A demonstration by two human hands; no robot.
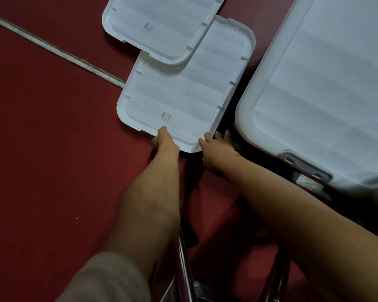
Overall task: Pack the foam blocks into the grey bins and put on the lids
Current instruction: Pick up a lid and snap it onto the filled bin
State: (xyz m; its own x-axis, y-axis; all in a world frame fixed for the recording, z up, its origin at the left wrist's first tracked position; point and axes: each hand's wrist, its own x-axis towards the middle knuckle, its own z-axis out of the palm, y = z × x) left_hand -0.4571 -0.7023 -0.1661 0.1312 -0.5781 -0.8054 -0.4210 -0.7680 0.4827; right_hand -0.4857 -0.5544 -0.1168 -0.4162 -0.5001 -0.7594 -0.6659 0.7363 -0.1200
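Observation:
Two white lids lie on the dark red floor. The nearer lid (183, 94) is partly covered by a second lid (159, 25) farther away. My left hand (165, 140) grips the near edge of the nearer lid, thumb on top. My right hand (214, 147) holds the lid's near right corner, its fingers reaching along the right rim. At the right stands a bin with a white lid (327, 90) on it and a grey latch (303, 165). No foam blocks are in view.
A pale metal strip (52, 49) runs diagonally across the floor at the left. Chrome tubes of a frame (184, 258) rise between my forearms at the bottom. A narrow dark gap separates the nearer lid from the closed bin.

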